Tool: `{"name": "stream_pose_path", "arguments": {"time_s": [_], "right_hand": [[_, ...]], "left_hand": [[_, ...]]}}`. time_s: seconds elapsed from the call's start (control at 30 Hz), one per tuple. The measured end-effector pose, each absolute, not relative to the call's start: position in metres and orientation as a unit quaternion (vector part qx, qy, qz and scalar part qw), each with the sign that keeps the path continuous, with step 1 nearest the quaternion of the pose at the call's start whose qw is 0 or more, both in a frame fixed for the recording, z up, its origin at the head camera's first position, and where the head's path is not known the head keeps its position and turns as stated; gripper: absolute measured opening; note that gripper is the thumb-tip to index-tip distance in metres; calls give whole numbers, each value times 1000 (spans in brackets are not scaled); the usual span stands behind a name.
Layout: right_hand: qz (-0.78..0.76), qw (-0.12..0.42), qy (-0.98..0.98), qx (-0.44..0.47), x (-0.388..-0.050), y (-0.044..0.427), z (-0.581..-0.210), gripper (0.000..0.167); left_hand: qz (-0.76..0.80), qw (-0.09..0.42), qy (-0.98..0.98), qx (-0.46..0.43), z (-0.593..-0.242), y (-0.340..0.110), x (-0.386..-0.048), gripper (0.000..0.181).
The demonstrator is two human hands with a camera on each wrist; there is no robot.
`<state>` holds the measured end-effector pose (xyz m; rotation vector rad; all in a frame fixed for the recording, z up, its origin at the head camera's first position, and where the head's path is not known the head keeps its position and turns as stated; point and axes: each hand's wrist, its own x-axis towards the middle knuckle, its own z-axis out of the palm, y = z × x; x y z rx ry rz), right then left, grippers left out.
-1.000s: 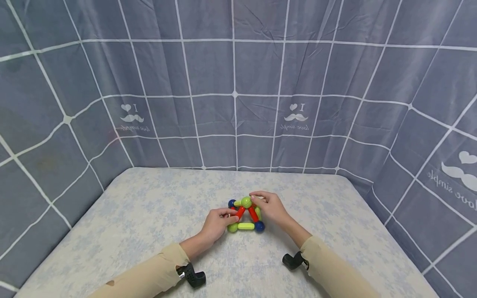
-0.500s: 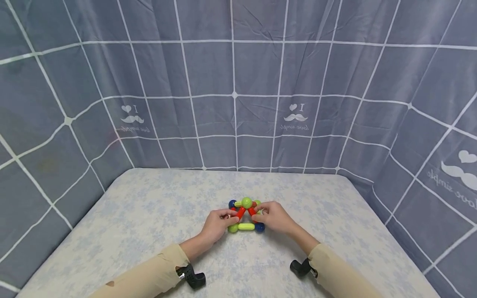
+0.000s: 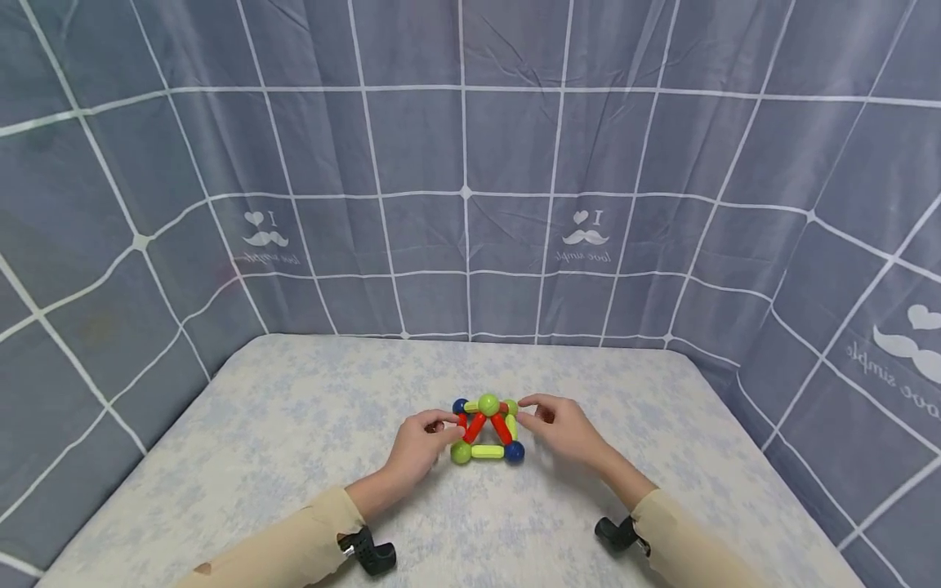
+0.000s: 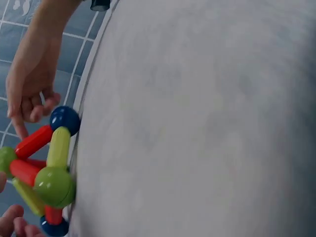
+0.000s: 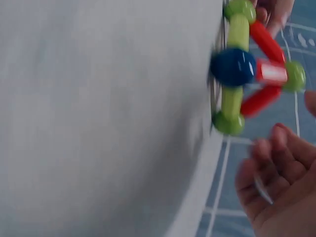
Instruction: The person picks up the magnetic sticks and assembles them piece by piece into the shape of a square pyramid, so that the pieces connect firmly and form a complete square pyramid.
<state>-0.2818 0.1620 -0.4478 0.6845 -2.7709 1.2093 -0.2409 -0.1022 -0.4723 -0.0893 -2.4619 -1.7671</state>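
A pyramid-shaped frame of toy magnetic rods and balls (image 3: 488,452) stands on the table. Its light green top ball (image 3: 488,405) sits where slanting red rods (image 3: 502,429) meet. Dark blue balls (image 3: 514,452) and green balls (image 3: 461,452) mark the base corners, joined mostly by yellow-green rods. At the frame's left side is my left hand (image 3: 415,449), thumb and forefinger apart; whether a fingertip touches a rod I cannot tell. To the right, my right hand (image 3: 564,429) holds nothing, its loosely bent fingers beside the frame. The right wrist view shows a gap between that hand (image 5: 284,182) and the frame.
The table (image 3: 294,408) has a pale cloth with a faint blue pattern. A grey-blue curtain (image 3: 507,155) with white grid lines hangs behind it and along both sides. Black wrist mounts (image 3: 367,551) stick out from the beige sleeves (image 3: 294,543).
My right hand went from the top ball down to the right red rod, then drew away to the right. My left hand has shifted slightly left, its fingers loosened from the left red rod.
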Motion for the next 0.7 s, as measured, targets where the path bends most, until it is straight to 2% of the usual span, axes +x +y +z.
{"name": "stream_pose_path", "arguments": {"time_s": [0.13, 0.23, 0.33, 0.7], "right_hand": [[270, 42, -929, 248, -279, 187, -440, 61], [171, 32, -953, 248, -275, 204, -435, 75], [124, 14, -964, 233, -274, 219, -431, 79], [129, -7, -969, 210, -273, 246, -421, 84]], "left_hand": [[-465, 77, -881, -47, -461, -118, -233, 45], [-339, 38, -939, -46, -453, -132, -228, 73], [-248, -3, -967, -59, -444, -144, -228, 90], [-187, -39, -977, -98, -429, -164, -229, 97]]}}
